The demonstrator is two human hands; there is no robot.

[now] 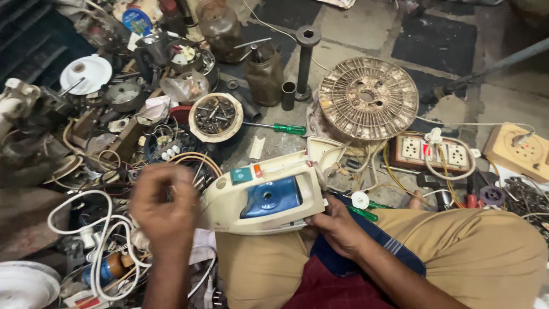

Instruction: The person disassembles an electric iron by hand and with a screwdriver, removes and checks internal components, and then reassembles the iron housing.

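Clutter of parts and tools covers the floor around a seated person in tan trousers [480,252]. A cream plastic steam iron with a blue water tank [264,194] lies tipped on its side across the person's lap, just above the knees. The right hand [337,226] grips the iron at its rear lower edge, fingers curled shut against the casing. The left hand [163,203] hangs raised just left of the iron's nose, blurred; its fingers look bunched together, but whether they pinch anything I cannot tell. A green-handled screwdriver [289,129] lies on the floor beyond the iron, beside a round cream bowl full of screws [215,116]. A rusty round wire grille [368,98] rests farther right, above a white twin-socket board [434,151]. Loops of white cable [103,240] lie near the left hand
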